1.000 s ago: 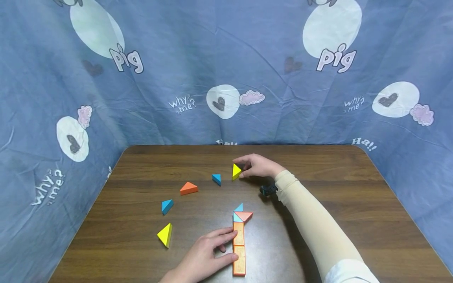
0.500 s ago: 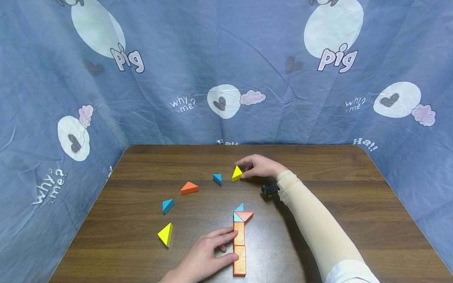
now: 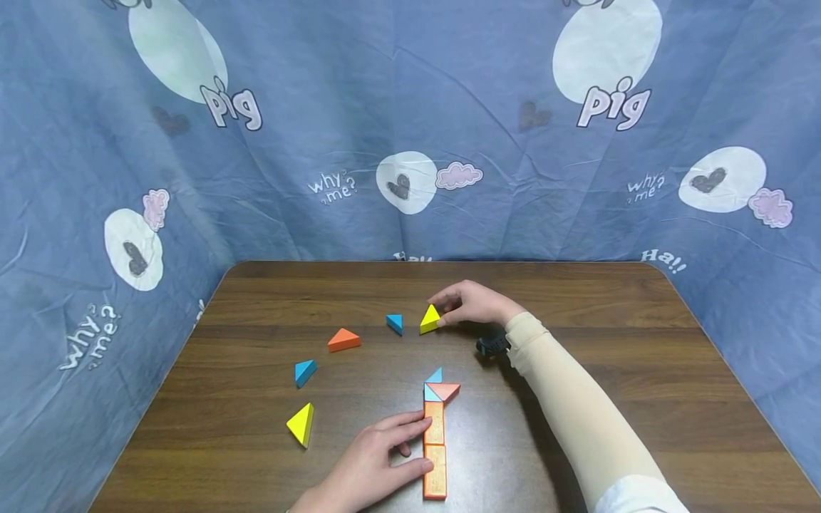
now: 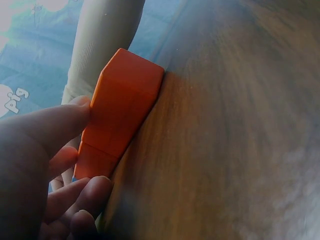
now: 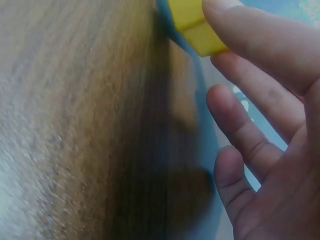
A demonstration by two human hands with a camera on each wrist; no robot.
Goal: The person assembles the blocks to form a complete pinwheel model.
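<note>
With thumb and fingers my right hand [image 3: 474,302] pinches a yellow triangular block [image 3: 430,318] on the far middle of the table. In the right wrist view, the same yellow block [image 5: 192,25] shows at the top, the thumb against it. My left hand [image 3: 372,456] rests its thumb and fingers along the left side of two orange rectangular blocks [image 3: 435,470] set end to end. Two light blue triangular blocks [image 3: 434,375] and a pink-red triangular block [image 3: 444,390] adjoin their far end. In the left wrist view, the thumb touches the orange block [image 4: 122,95].
Left of the line lie a blue triangular block [image 3: 395,323], an orange-red triangular block [image 3: 343,340], another blue triangular block [image 3: 304,372] and a yellow triangular block [image 3: 301,425]. The wooden table [image 3: 641,370] meets a blue printed curtain [image 3: 359,92] behind.
The yellow block in my right hand has turned and shifted slightly nearer, the hand moving with it. My left hand stays on the orange blocks.
</note>
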